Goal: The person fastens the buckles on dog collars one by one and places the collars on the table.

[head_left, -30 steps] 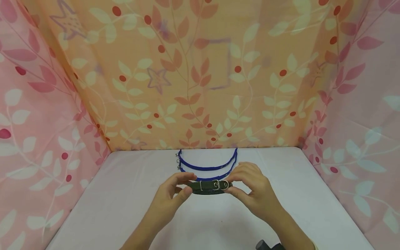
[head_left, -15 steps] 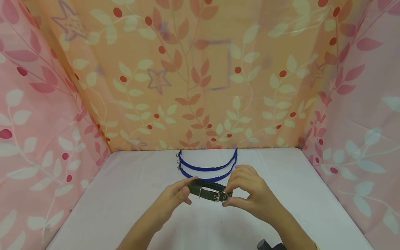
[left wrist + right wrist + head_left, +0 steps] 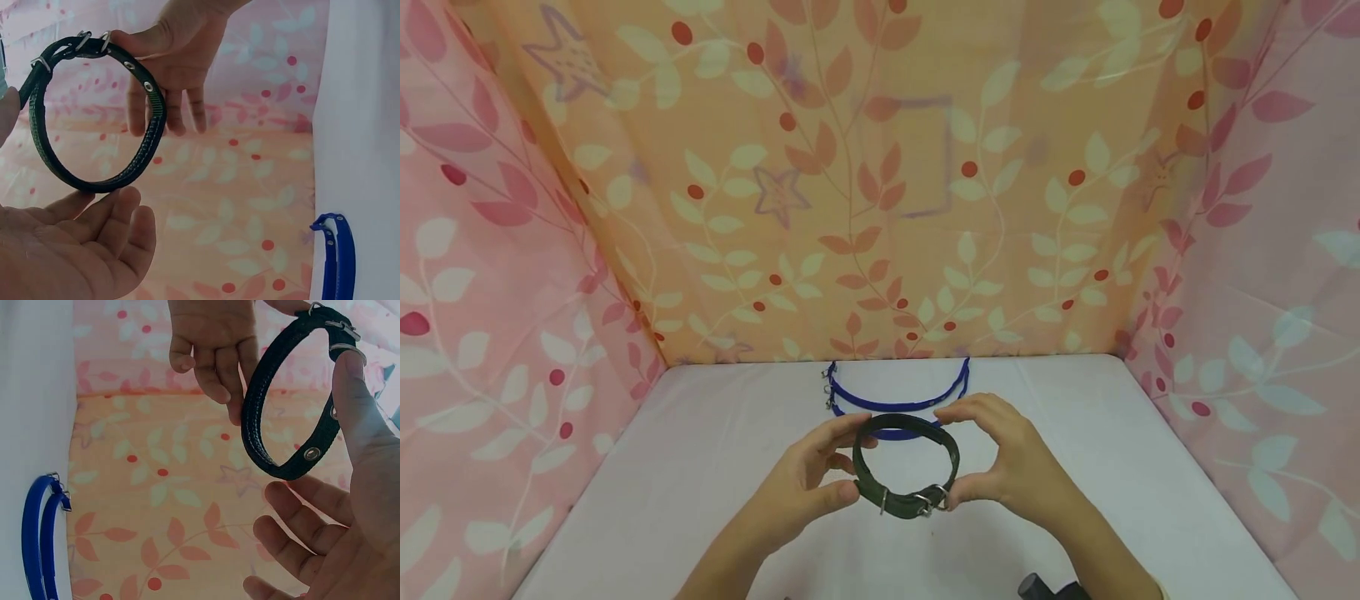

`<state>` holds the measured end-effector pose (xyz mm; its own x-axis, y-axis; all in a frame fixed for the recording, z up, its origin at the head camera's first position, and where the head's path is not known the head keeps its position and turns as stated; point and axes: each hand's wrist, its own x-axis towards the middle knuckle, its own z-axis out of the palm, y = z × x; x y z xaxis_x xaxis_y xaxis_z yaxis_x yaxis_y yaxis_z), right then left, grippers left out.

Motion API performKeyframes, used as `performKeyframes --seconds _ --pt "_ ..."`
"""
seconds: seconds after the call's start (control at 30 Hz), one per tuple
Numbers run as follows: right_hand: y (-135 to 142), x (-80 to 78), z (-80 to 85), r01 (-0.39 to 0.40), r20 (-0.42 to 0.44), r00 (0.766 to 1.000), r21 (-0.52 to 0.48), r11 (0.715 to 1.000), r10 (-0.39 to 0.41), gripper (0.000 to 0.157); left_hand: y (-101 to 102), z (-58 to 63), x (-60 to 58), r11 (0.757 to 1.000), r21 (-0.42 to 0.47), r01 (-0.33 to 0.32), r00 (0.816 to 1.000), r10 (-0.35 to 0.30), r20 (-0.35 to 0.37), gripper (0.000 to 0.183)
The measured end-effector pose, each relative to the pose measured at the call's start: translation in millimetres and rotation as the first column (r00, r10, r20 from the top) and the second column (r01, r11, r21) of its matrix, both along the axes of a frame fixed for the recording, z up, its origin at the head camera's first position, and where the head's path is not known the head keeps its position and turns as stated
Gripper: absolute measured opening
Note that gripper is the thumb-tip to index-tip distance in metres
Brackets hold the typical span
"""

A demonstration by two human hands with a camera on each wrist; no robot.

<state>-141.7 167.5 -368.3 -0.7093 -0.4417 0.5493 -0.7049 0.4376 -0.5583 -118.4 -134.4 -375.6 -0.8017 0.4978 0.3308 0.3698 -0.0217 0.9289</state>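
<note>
A dark green buckled collar (image 3: pixel 897 505) is held up above the white table as a round loop, its opening facing me. My left hand (image 3: pixel 801 479) grips its left side between thumb and fingers. The right hand (image 3: pixel 1018 458) pinches the opposite side, thumb by the metal D-ring and buckle at the bottom. In the left wrist view, metal eyelets show along the collar's band (image 3: pixel 158 106). Seen from the right wrist, the right thumb (image 3: pixel 356 406) presses at the ring while the other fingers spread below the loop.
Two blue collars (image 3: pixel 895 406) with metal fittings lie curved at the back of the white table (image 3: pixel 737 433); the green one partly covers the nearer. Floral curtains (image 3: pixel 850 208) enclose the back and sides. A black object (image 3: pixel 1052 588) pokes in at the bottom right.
The green collar has tilted from nearly edge-on to a full open loop, its buckle side swinging downward. Both hands have spread thumb and fingers wider around it. The blue collars have stayed put.
</note>
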Motion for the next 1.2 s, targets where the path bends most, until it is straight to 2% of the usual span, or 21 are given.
performKeyframes --seconds 0.13,0.3,0.6,0.8,0.97,1.2 --pt "-1 -0.4 -1.2 0.044 0.084 0.996 -0.014 0.999 -0.042 0.079 1 0.8 0.1 0.999 0.001 -0.043 0.998 0.043 -0.046 0.065" --pt "-2 -0.1 -1.0 0.057 0.173 0.984 -0.064 0.996 -0.045 0.077 2 -0.2 -1.8 0.997 0.008 -0.081 0.993 0.082 -0.084 0.064" --pt "-5 -0.9 -3.5 0.056 0.238 0.971 -0.172 0.984 -0.014 0.078 2 -1.0 -6.0 0.988 0.020 -0.150 0.984 0.152 -0.089 0.067" --pt "-10 -2.9 -9.9 0.059 0.293 0.956 -0.217 0.974 0.007 0.074 0 -7.4 -7.9 0.984 0.030 -0.174 0.980 0.176 -0.091 0.065" --pt "-19 -5.8 -17.6 0.081 0.351 0.936 -0.222 0.972 0.002 0.073 -8 -14.5 -9.0 0.981 0.021 -0.194 0.977 0.195 -0.088 0.064" --pt "-40 -9.2 -23.0 0.061 0.387 0.922 -0.216 0.974 0.028 0.071 -28 -22.8 -9.2 0.969 -0.011 -0.248 0.959 0.244 -0.141 0.064"
